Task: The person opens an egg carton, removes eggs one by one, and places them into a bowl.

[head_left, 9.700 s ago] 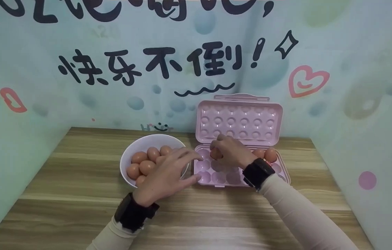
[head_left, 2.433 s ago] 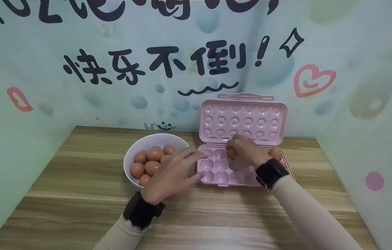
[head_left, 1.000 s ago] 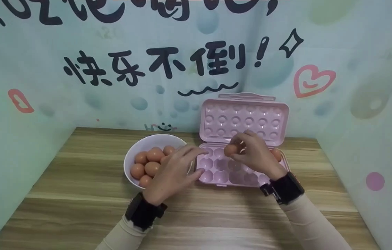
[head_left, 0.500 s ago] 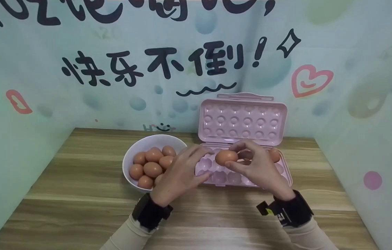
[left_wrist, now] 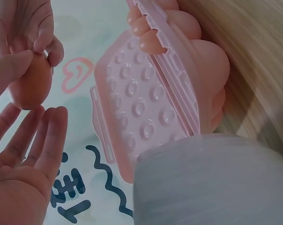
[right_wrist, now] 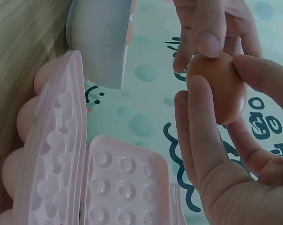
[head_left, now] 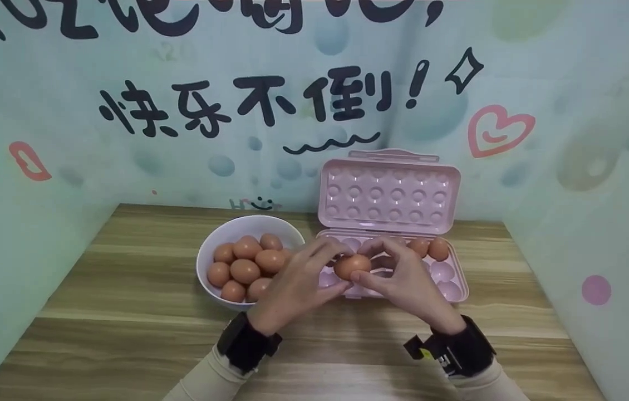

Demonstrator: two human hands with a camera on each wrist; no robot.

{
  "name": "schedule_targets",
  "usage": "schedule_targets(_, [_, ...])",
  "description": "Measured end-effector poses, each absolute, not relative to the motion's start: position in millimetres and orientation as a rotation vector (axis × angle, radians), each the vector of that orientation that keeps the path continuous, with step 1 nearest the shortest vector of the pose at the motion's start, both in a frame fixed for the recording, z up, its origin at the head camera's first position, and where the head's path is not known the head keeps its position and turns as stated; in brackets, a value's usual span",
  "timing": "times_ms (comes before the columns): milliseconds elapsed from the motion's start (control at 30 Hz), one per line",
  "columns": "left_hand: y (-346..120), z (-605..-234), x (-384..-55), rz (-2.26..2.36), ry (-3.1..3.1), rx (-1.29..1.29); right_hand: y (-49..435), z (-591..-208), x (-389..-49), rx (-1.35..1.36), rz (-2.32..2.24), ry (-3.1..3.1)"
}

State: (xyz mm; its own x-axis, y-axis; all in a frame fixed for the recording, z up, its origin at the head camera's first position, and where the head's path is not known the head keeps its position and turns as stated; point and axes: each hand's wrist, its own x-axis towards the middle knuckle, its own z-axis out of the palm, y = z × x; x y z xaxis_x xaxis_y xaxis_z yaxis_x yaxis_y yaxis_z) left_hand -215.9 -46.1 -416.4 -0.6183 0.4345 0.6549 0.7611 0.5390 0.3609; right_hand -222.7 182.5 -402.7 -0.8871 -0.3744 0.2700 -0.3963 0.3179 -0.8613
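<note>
A brown egg [head_left: 352, 267] is held between my two hands, over the front of the pink egg carton [head_left: 451, 289]. My right hand [head_left: 403, 275] pinches the egg from the right with thumb and fingertips. From the other side my left hand [head_left: 298, 278] meets it. In the left wrist view its thumb lies along the egg [left_wrist: 33, 86], with the fingertips at the egg's lower end. A couple of brown eggs [head_left: 438, 249] sit in the back row of the carton, at the right. Both hands hide its middle and part of its left side.
Left of the carton stands a white bowl [head_left: 201, 267] of several brown eggs, partly behind my left hand. The carton's dimpled lid [head_left: 389, 192] stands raised near the printed wall [head_left: 181, 172]. Everything is on a wooden table [head_left: 125, 323].
My right hand has brought the egg up from the carton's back row, leftward and nearer to me. My left hand has moved right, from beside the bowl to the egg.
</note>
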Motion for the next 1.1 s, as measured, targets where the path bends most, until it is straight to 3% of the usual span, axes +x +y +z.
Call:
schedule_targets(400, [-56,-408,-217,-0.913,-2.299,-0.978,183,-402,-223,0.832,1.683,-2.505])
schedule_targets(1100, [-160,-376,-256,-0.865,-2.657,-0.695,209,-390,-234,0.72,1.516,-2.451])
